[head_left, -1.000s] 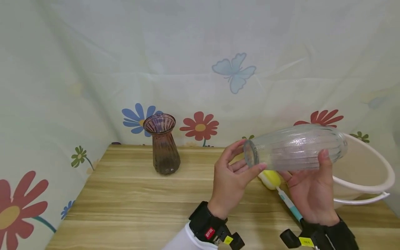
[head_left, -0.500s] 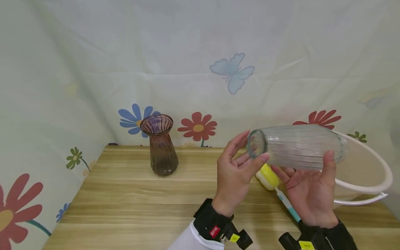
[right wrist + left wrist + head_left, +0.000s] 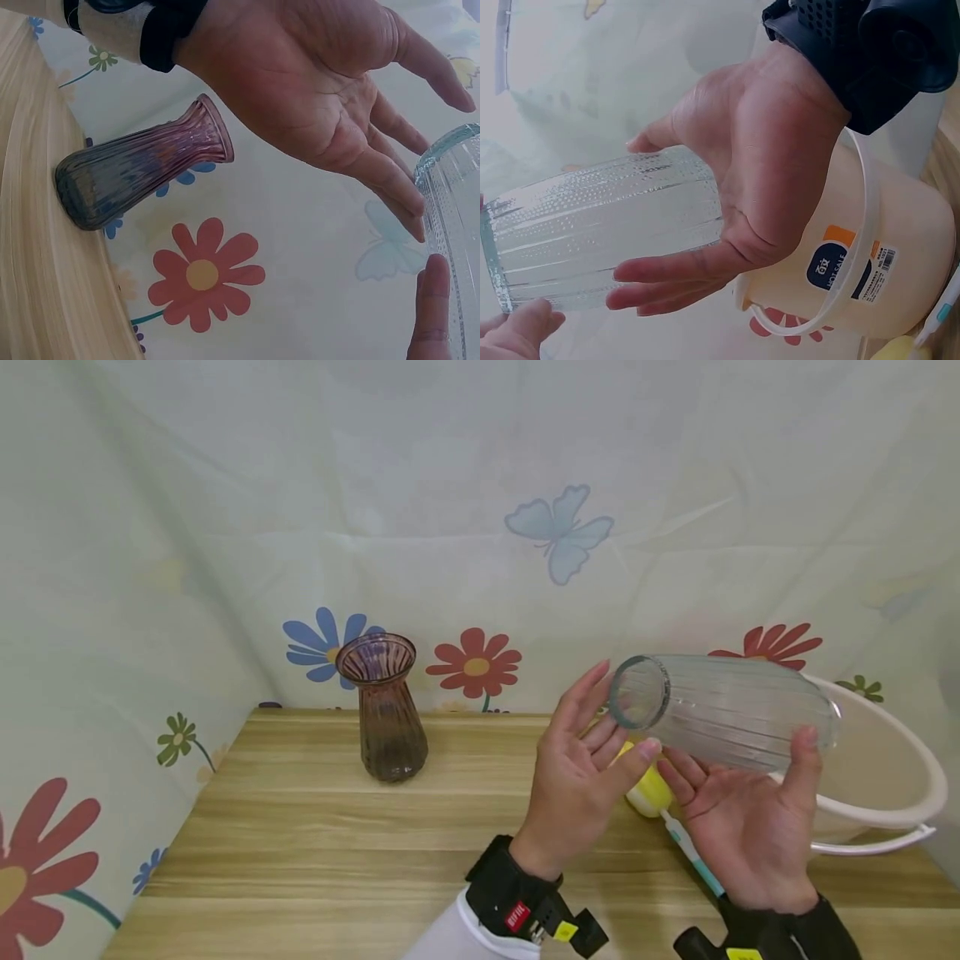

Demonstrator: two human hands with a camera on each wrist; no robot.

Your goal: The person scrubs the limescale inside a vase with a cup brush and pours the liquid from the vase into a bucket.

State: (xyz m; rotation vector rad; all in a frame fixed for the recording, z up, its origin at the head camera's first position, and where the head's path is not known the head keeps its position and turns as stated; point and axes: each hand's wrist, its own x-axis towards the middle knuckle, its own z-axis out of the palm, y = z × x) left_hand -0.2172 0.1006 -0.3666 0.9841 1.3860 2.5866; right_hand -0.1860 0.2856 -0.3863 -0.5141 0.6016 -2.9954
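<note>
A clear ribbed glass vase [image 3: 738,710] lies nearly level in the air, its open mouth facing left. My right hand [image 3: 757,839] holds it from below near the base, thumb up its near side and fingers underneath. In the left wrist view, that same right hand [image 3: 769,165] spans the glass. Around the mouth, my left hand [image 3: 573,785] is spread loosely with fairly straight fingers. The right wrist view has the left hand [image 3: 307,90] with fingertips at the rim and its thumb apart from the glass. Small bumps or drops dot the vase; which, I cannot tell.
A purple-brown glass vase [image 3: 393,727] stands upright at the table's back left. Behind the right hand is a cream bucket [image 3: 926,785] with a white handle. A yellow-headed sponge brush [image 3: 652,789] lies partly hidden under the hands. A floral curtain [image 3: 450,527] closes the back.
The vase's mouth has turned more towards the head camera and shifted right. My left hand has moved right and loosened from the rim. The right hand keeps its hold.
</note>
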